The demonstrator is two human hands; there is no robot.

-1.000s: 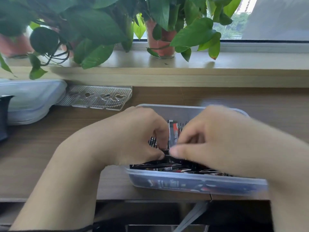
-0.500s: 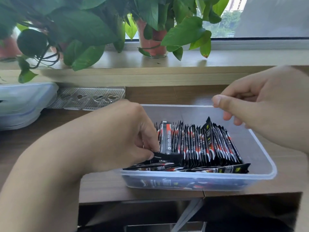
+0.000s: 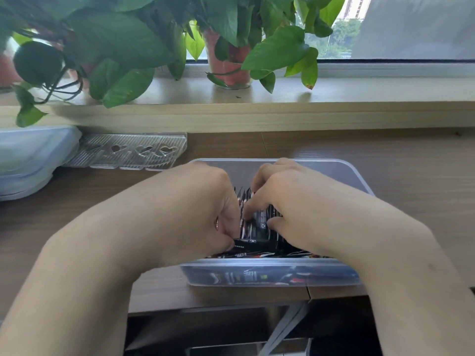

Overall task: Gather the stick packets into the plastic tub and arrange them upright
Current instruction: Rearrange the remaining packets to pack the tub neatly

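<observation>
A clear plastic tub sits at the front edge of the wooden desk. Inside stand black, red and white stick packets, with a few lying flat along the near wall. My left hand is in the tub's left side, its thumb and fingers pinching packets at the left end of the row. My right hand reaches in from the right, its curled fingers and thumb on the packets. Both hands hide most of the row.
A clear ribbed tray with heart cut-outs lies at the back left. A pale blue lidded box sits at the far left. Potted plants stand on the window ledge behind. The desk edge runs just below the tub.
My right hand, lifted away to the right half a second ago, has come back down into the tub onto the packets. My left hand stayed at the row's left end.
</observation>
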